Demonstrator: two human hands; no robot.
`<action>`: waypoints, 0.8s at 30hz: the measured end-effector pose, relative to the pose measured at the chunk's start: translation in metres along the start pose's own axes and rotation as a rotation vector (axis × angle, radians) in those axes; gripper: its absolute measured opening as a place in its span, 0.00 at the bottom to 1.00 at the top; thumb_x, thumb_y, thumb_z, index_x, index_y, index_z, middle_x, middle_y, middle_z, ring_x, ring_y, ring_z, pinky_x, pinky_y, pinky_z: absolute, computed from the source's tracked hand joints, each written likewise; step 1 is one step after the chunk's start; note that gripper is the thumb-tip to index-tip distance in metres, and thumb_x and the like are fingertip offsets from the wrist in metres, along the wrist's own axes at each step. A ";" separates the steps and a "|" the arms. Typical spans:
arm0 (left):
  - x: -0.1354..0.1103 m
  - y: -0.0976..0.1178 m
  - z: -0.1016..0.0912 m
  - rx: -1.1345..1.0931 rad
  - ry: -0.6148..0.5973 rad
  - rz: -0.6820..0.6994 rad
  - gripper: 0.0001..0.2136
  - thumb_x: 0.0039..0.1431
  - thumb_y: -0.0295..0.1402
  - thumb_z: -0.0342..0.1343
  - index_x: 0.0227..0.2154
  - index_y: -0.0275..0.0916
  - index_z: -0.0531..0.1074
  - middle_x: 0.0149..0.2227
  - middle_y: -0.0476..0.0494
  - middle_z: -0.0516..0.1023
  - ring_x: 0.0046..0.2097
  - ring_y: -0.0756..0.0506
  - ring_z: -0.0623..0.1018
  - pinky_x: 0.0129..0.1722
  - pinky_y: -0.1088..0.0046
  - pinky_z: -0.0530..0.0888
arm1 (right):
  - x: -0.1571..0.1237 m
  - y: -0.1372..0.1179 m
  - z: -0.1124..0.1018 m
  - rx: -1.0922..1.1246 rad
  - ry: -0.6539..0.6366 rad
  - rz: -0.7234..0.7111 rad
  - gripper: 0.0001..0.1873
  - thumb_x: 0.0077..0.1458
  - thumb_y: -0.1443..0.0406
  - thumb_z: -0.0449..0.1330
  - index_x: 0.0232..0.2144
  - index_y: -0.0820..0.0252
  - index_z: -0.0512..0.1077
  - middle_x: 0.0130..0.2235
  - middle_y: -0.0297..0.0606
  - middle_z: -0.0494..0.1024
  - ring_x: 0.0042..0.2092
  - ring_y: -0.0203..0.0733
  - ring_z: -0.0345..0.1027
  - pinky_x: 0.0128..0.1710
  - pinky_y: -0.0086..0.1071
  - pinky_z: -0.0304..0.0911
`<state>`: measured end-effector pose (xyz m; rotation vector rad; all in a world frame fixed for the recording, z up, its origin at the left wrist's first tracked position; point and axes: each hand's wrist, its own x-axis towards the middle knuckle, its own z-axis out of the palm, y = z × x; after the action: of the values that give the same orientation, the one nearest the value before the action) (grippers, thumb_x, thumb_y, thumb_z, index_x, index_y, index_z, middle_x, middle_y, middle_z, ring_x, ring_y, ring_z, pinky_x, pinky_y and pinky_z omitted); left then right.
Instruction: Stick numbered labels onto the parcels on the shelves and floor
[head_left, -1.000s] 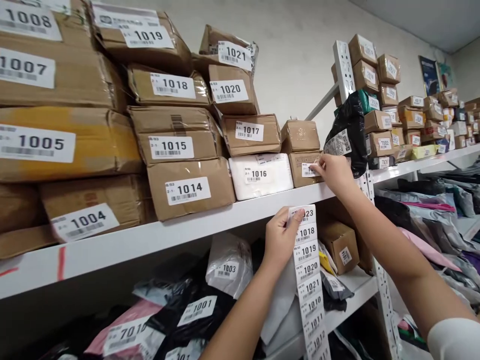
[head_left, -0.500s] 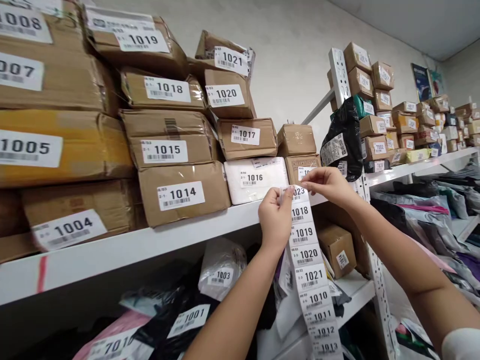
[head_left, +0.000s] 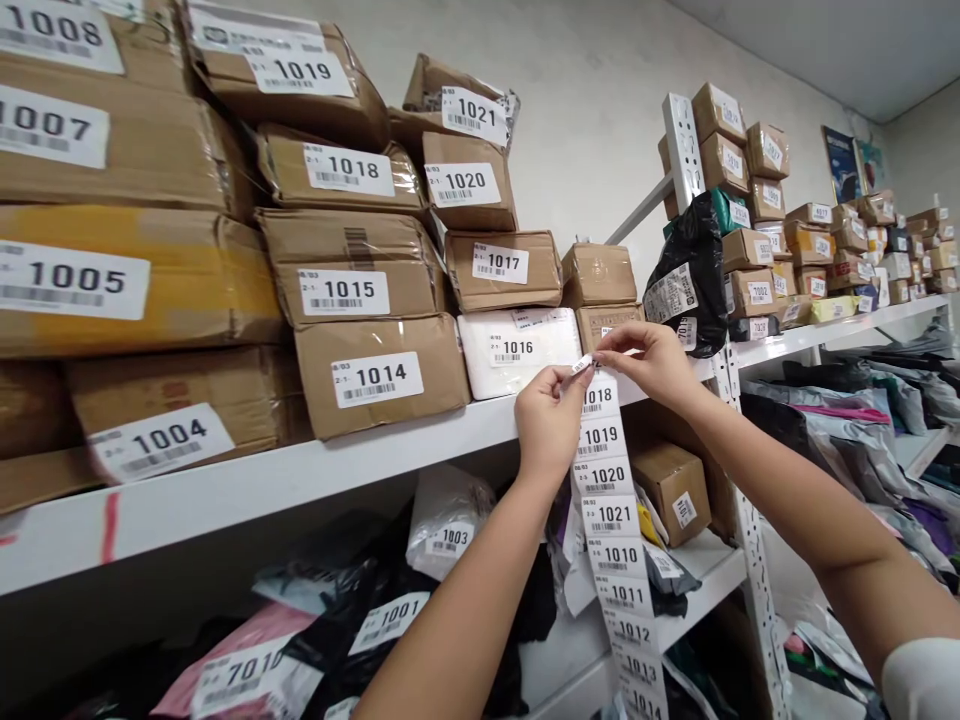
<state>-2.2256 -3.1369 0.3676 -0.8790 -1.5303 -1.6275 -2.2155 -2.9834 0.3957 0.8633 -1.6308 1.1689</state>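
Note:
A long strip of white numbered labels [head_left: 611,515] hangs from my left hand [head_left: 551,420], which pinches it near the top between thumb and finger. My right hand [head_left: 652,362] is closed at the strip's upper end, its thumb and fingertip pinching the edge of a small label [head_left: 582,365]. That label is bent up, and its number is too foreshortened to read. Below it, labels 1018, 1019, 1020 and 1021 run downward, then 1010 and on. Just behind my hands are a white parcel [head_left: 521,348] marked 1016 and a small brown box [head_left: 606,322], partly hidden by my right fingers.
Numbered cardboard boxes [head_left: 379,375] are stacked on the white shelf [head_left: 247,500]. Bagged parcels [head_left: 450,520] crowd the shelf below. A black bag [head_left: 686,275] hangs beside the metal upright [head_left: 726,400]; more loaded shelves [head_left: 847,325] continue on the right.
The top label, flat and reading 1023 before, is now bent up at my fingers. My right hand has moved slightly left, and the strip hangs a little higher. The view has shifted slightly.

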 end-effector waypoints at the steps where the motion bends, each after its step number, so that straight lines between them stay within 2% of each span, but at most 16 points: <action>1: 0.001 0.000 0.000 0.008 0.010 -0.015 0.16 0.48 0.42 0.62 0.17 0.41 0.64 0.18 0.57 0.60 0.24 0.52 0.59 0.24 0.76 0.58 | 0.002 0.001 0.002 -0.041 0.026 -0.041 0.15 0.48 0.53 0.71 0.28 0.59 0.78 0.31 0.38 0.81 0.34 0.40 0.74 0.36 0.35 0.70; 5: 0.001 0.001 0.000 -0.043 -0.089 -0.118 0.14 0.46 0.43 0.64 0.22 0.40 0.69 0.22 0.53 0.71 0.26 0.50 0.67 0.27 0.74 0.65 | 0.033 0.011 -0.001 -0.163 0.169 -0.137 0.08 0.53 0.60 0.68 0.30 0.58 0.78 0.33 0.37 0.81 0.35 0.40 0.74 0.39 0.37 0.71; 9: -0.018 0.009 -0.004 0.053 -0.161 -0.121 0.14 0.48 0.44 0.62 0.20 0.39 0.69 0.21 0.53 0.67 0.26 0.51 0.64 0.26 0.75 0.62 | 0.083 0.031 -0.022 -0.261 0.372 -0.150 0.04 0.57 0.63 0.63 0.32 0.58 0.76 0.34 0.37 0.80 0.36 0.40 0.73 0.42 0.39 0.71; 11: -0.030 0.013 -0.007 0.067 -0.177 -0.095 0.15 0.50 0.44 0.61 0.18 0.40 0.67 0.20 0.55 0.63 0.25 0.51 0.62 0.25 0.76 0.59 | 0.100 0.039 -0.030 -0.342 0.370 -0.123 0.03 0.56 0.64 0.63 0.33 0.58 0.75 0.34 0.37 0.78 0.37 0.41 0.72 0.43 0.39 0.70; 14: -0.045 0.015 -0.014 0.057 -0.197 -0.076 0.17 0.51 0.44 0.60 0.16 0.40 0.64 0.19 0.56 0.59 0.25 0.52 0.59 0.25 0.76 0.58 | 0.106 0.041 -0.034 -0.537 0.314 -0.111 0.06 0.55 0.64 0.64 0.36 0.58 0.75 0.34 0.37 0.76 0.39 0.43 0.71 0.46 0.42 0.69; 17: -0.052 0.013 -0.020 0.057 -0.206 -0.075 0.17 0.51 0.43 0.60 0.16 0.40 0.64 0.19 0.56 0.59 0.25 0.52 0.59 0.25 0.77 0.59 | 0.098 0.035 -0.032 -0.716 0.307 -0.143 0.18 0.55 0.63 0.65 0.49 0.54 0.75 0.42 0.42 0.74 0.43 0.48 0.70 0.50 0.49 0.68; 20: -0.056 0.009 -0.025 0.037 -0.205 -0.096 0.15 0.51 0.42 0.61 0.17 0.39 0.68 0.19 0.54 0.66 0.25 0.52 0.62 0.25 0.77 0.62 | 0.093 0.031 -0.031 -0.811 0.390 -0.130 0.40 0.53 0.58 0.67 0.66 0.46 0.60 0.57 0.50 0.66 0.50 0.59 0.69 0.49 0.57 0.68; 22: -0.059 0.008 -0.028 0.037 -0.193 -0.116 0.13 0.51 0.42 0.61 0.19 0.38 0.73 0.21 0.52 0.71 0.25 0.51 0.66 0.25 0.77 0.64 | 0.096 0.033 -0.029 -0.783 0.432 -0.111 0.47 0.53 0.54 0.67 0.69 0.50 0.51 0.62 0.56 0.61 0.57 0.66 0.65 0.53 0.61 0.66; 24: -0.063 0.007 -0.030 0.052 -0.178 -0.128 0.12 0.50 0.42 0.61 0.22 0.38 0.76 0.22 0.50 0.75 0.26 0.50 0.68 0.25 0.77 0.66 | 0.104 0.040 -0.025 -0.679 0.396 -0.066 0.49 0.54 0.49 0.65 0.68 0.59 0.48 0.61 0.60 0.63 0.60 0.66 0.63 0.58 0.61 0.62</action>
<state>-2.1876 -3.1637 0.3154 -0.9351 -1.7758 -1.6269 -2.2791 -2.9499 0.4843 0.2267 -1.4990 0.6102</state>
